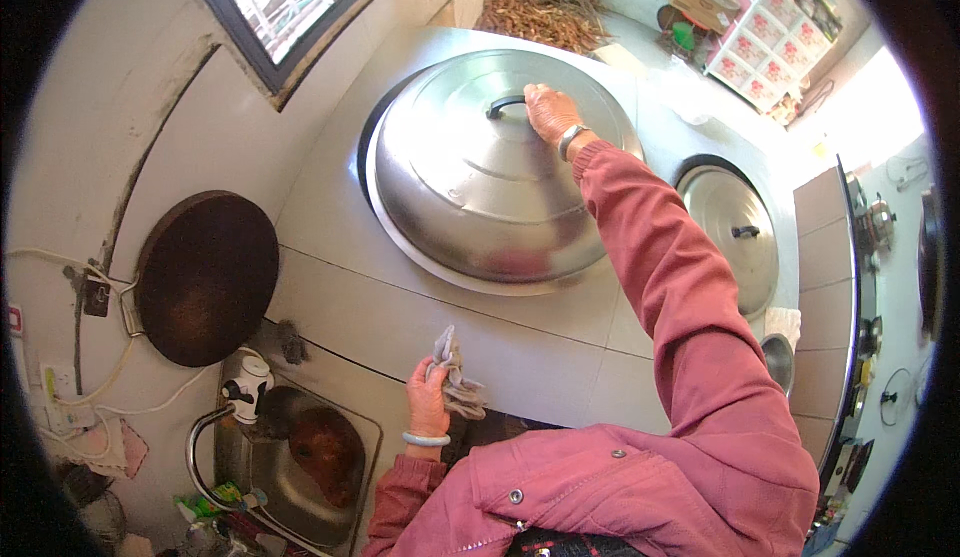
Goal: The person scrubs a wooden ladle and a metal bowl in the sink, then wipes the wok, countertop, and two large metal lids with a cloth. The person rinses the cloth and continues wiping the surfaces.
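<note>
A large domed metal lid (pixel 480 174) covers the big round opening in the tiled stove top, its rim resting a little off to one side so that a dark gap shows at the left. My right hand (pixel 551 112) grips the right end of the lid's black handle (pixel 506 104), with the arm stretched across the stove. Near the stove's front edge, my left hand (pixel 429 401) holds a crumpled greyish cloth (pixel 454 380) between thumb and fingers. At the right sits a smaller metal lid (pixel 727 234) with a black knob, over a second opening.
A dark round board (pixel 208 279) leans on the left wall. Below it are a sink (pixel 360 474) with a brown object inside and a curved faucet (pixel 196 456). A metal bowl (pixel 778 362) sits at the stove's right edge. Firewood (pixel 536 20) is piled behind the stove.
</note>
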{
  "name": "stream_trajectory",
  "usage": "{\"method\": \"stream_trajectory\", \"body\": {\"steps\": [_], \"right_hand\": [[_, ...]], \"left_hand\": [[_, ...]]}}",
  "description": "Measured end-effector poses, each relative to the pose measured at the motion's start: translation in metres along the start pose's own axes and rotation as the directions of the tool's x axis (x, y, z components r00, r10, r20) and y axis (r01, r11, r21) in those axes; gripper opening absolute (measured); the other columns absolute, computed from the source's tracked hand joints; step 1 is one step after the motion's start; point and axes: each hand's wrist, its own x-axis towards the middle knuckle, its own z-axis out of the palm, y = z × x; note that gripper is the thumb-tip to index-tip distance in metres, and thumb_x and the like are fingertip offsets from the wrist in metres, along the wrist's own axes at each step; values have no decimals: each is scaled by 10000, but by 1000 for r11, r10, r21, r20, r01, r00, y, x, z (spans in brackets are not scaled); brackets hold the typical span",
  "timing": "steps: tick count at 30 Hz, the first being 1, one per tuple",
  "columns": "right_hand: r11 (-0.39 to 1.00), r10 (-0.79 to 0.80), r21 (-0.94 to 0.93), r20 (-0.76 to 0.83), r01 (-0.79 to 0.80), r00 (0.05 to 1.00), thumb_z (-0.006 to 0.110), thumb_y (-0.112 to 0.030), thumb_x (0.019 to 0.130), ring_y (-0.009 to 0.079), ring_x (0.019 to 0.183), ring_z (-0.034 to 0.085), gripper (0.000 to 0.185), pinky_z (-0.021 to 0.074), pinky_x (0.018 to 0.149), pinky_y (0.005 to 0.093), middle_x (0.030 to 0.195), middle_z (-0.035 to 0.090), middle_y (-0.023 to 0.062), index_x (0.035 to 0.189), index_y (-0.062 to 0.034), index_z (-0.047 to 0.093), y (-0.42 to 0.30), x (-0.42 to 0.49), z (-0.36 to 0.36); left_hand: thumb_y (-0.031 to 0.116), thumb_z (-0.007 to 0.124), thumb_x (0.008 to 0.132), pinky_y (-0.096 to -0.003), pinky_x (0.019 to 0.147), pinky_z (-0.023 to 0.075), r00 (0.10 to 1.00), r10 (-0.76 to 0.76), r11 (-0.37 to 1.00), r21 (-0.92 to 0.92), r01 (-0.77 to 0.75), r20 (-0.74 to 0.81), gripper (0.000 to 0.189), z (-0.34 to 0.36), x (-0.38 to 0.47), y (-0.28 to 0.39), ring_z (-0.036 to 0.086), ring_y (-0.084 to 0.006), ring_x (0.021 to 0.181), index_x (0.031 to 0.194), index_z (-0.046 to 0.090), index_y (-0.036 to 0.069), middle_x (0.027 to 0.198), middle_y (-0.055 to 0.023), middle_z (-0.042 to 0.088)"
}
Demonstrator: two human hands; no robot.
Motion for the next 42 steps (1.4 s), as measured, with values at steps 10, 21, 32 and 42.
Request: {"method": "stream_trajectory", "body": {"steps": [10, 21, 32, 42], "right_hand": [[998, -31, 56, -5, 31, 1000, 427, -130, 942, 383, 902, 652, 176, 537, 773, 465, 1011, 626, 206, 993, -51, 576, -39, 45, 51], [962, 55, 274, -145, -13, 988, 535, -202, 907, 383, 918, 637, 197, 535, 780, 456, 1049, 591, 217, 1005, -36, 576, -51, 16, 43], [51, 129, 964, 254, -262, 959, 641, -192, 863, 113, 891, 592, 398, 490, 806, 279, 1007, 656, 61, 1202, 5, 571, -53, -153, -33], [-37, 462, 947, 300, -320, 835, 557, -77, 865, 81, 855, 570, 260, 487, 785, 251, 949, 648, 21, 1092, 26, 632, 81, -165, -52]], "left_hand": [[57, 583, 898, -277, 700, 538, 1000, -7, 1000, -17, 7, 2, 151, -25, 18, 15, 635, -123, 790, 1042, 620, 30, 935, -41, 670], [84, 532, 942, -283, 705, 538, 985, 49, 997, 43, -57, 164, 190, 76, 77, 84, 630, -137, 819, 1115, 586, 26, 962, -46, 646], [262, 472, 1017, -314, 946, 441, 806, 188, 818, 365, -445, 562, 390, 229, 135, 106, 573, -188, 1055, 1268, 534, -30, 1132, -110, 621], [230, 578, 914, -472, 1006, 391, 392, 549, -302, 613, -730, 738, 425, 293, 309, 132, 488, -407, 1200, 1253, 561, -27, 1262, -229, 567]]}}
